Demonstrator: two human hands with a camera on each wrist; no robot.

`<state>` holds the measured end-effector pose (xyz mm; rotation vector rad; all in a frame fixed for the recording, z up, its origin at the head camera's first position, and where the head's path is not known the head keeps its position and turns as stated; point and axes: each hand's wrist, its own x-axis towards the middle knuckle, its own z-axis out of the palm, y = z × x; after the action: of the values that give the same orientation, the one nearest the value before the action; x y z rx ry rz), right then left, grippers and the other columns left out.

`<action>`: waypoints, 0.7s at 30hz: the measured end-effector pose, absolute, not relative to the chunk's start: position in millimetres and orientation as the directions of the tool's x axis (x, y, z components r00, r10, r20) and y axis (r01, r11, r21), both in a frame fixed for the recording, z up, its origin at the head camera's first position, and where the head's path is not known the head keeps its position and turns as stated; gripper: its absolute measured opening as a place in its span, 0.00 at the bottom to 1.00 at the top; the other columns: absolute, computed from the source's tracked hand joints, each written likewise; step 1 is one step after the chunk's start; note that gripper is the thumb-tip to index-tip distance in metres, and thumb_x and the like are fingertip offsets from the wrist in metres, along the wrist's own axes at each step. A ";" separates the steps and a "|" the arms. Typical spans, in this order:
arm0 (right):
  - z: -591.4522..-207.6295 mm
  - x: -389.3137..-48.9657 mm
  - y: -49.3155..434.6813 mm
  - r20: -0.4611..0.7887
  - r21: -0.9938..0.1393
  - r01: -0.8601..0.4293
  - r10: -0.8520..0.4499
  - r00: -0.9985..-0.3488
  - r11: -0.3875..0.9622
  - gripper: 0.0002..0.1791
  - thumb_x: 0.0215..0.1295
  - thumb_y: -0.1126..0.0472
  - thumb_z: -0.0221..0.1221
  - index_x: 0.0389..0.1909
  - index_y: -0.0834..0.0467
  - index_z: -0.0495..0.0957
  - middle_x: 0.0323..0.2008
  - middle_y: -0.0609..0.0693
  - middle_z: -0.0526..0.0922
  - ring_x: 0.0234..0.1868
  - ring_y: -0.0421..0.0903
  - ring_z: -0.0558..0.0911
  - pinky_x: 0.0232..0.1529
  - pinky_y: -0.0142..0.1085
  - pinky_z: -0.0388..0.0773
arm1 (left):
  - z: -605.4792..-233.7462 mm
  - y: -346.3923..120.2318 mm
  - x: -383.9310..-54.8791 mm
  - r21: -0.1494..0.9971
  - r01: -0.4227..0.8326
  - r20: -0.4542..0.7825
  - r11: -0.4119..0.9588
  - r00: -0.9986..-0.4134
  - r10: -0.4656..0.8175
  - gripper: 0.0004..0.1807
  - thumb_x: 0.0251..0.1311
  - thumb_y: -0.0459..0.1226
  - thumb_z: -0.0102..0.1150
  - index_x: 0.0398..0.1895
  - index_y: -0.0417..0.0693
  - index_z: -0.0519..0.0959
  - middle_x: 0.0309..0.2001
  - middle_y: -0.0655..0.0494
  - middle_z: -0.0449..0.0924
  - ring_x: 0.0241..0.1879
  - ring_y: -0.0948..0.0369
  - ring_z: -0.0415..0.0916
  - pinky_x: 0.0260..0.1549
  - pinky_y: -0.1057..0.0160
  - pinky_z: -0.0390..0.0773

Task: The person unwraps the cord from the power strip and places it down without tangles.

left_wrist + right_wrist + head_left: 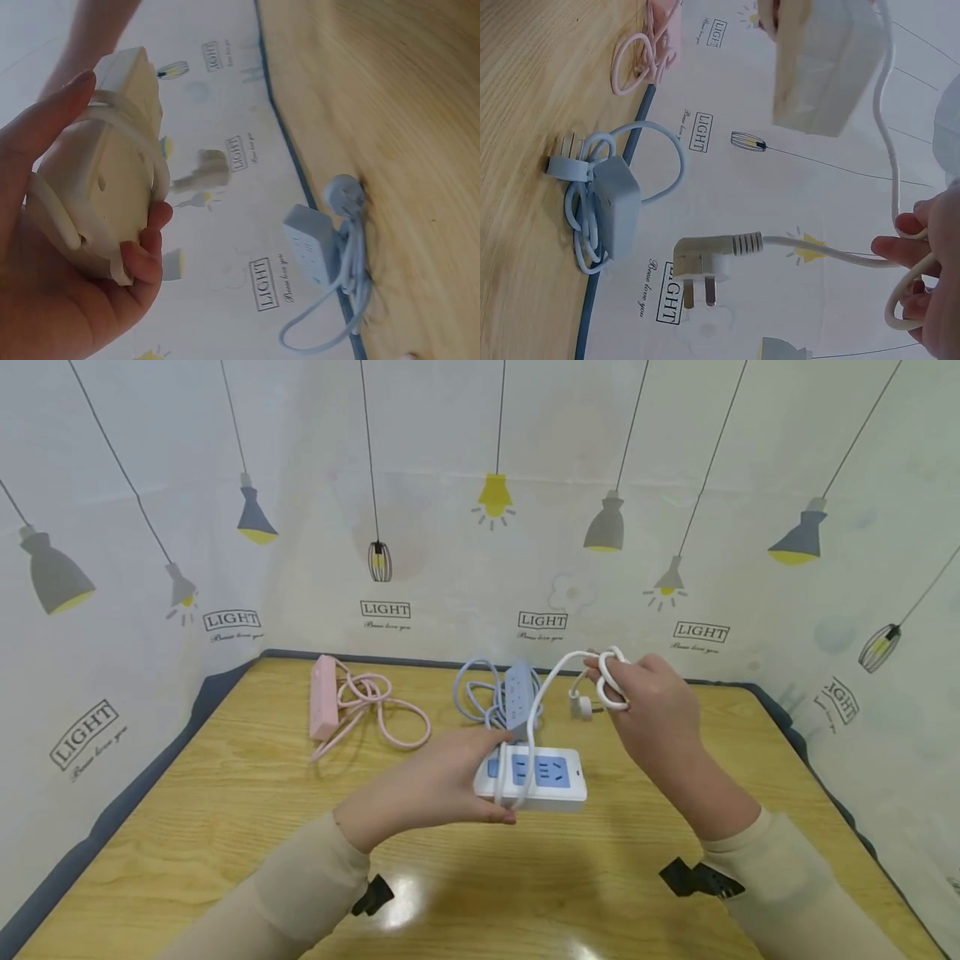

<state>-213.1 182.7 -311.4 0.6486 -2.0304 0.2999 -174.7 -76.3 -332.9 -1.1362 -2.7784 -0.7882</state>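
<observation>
My left hand (442,781) grips a white power strip (566,777) with blue socket faces, held above the table. Turns of its white cord pass around the strip's left end, as the left wrist view also shows. To the right, my right hand (660,714) holds gathered loops of the white cord (613,681) between thumb and fingers. A stretch of cord arcs from the strip up to that hand. From the right hand's fingers the white plug (703,266) hangs on a short length of cord, its metal prongs bare.
Behind the white strip lies a blue power strip (519,697) with its blue cord bundled beside it. A pink power strip (324,697) with a loosely looped pink cord (405,739) is at the back left. Lamp-printed cloth (450,568) walls the wooden table (225,860).
</observation>
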 end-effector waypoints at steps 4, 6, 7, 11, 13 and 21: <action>-307.8 -208.7 181.7 0.860 0.000 -0.549 -0.281 -0.427 0.836 0.08 0.63 0.61 0.64 0.29 0.63 0.81 0.14 0.51 0.68 0.18 0.49 0.64 0.14 0.37 0.55 | -342.1 -77.2 -181.9 0.465 0.632 0.212 0.620 -0.760 0.615 0.42 0.40 0.48 0.80 0.58 0.39 0.72 0.47 0.52 0.79 0.44 0.59 0.75 0.45 0.59 0.76; -305.7 -204.8 181.6 0.853 -0.051 -0.554 -0.252 -0.456 0.831 0.09 0.64 0.62 0.64 0.28 0.63 0.79 0.14 0.51 0.65 0.18 0.49 0.64 0.16 0.38 0.56 | -346.8 -79.0 -187.1 0.479 0.610 0.208 0.632 -0.778 0.593 0.40 0.40 0.47 0.80 0.56 0.40 0.73 0.43 0.55 0.79 0.40 0.61 0.75 0.41 0.60 0.76; -304.6 -202.7 181.6 0.848 -0.079 -0.557 -0.238 -0.473 0.827 0.09 0.64 0.62 0.64 0.29 0.64 0.80 0.15 0.51 0.65 0.18 0.49 0.64 0.16 0.38 0.57 | -349.0 -80.3 -190.0 0.485 0.598 0.206 0.638 -0.787 0.581 0.39 0.39 0.47 0.80 0.55 0.41 0.74 0.42 0.56 0.79 0.39 0.61 0.75 0.40 0.60 0.77; -300.8 -193.3 182.9 0.829 -0.186 -0.585 -0.193 -0.524 0.789 0.09 0.67 0.61 0.61 0.29 0.64 0.79 0.18 0.52 0.67 0.20 0.48 0.65 0.20 0.40 0.59 | -357.2 -88.2 -202.9 0.519 0.543 0.198 0.660 -0.828 0.525 0.39 0.40 0.48 0.80 0.56 0.43 0.75 0.43 0.56 0.80 0.39 0.61 0.77 0.42 0.57 0.77; -299.3 -189.5 183.8 0.824 -0.226 -0.594 -0.175 -0.540 0.772 0.10 0.69 0.61 0.59 0.31 0.63 0.80 0.19 0.53 0.69 0.22 0.48 0.66 0.22 0.40 0.61 | -359.2 -92.9 -208.1 0.556 0.495 0.178 0.667 -0.855 0.487 0.38 0.41 0.48 0.79 0.56 0.44 0.75 0.45 0.56 0.80 0.40 0.60 0.77 0.43 0.56 0.77; -299.8 -182.0 189.5 0.794 -0.359 -0.593 -0.099 -0.600 0.721 0.09 0.70 0.64 0.57 0.32 0.63 0.83 0.23 0.53 0.75 0.25 0.45 0.67 0.27 0.36 0.61 | -357.1 -110.0 -218.8 0.617 0.317 0.171 0.720 -0.948 0.270 0.41 0.48 0.51 0.75 0.61 0.38 0.71 0.47 0.50 0.80 0.42 0.55 0.79 0.41 0.53 0.79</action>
<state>-182.0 189.5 -299.8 0.5224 -2.1248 0.7889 -218.8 -110.0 -357.1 -0.4863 -2.8492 -1.0417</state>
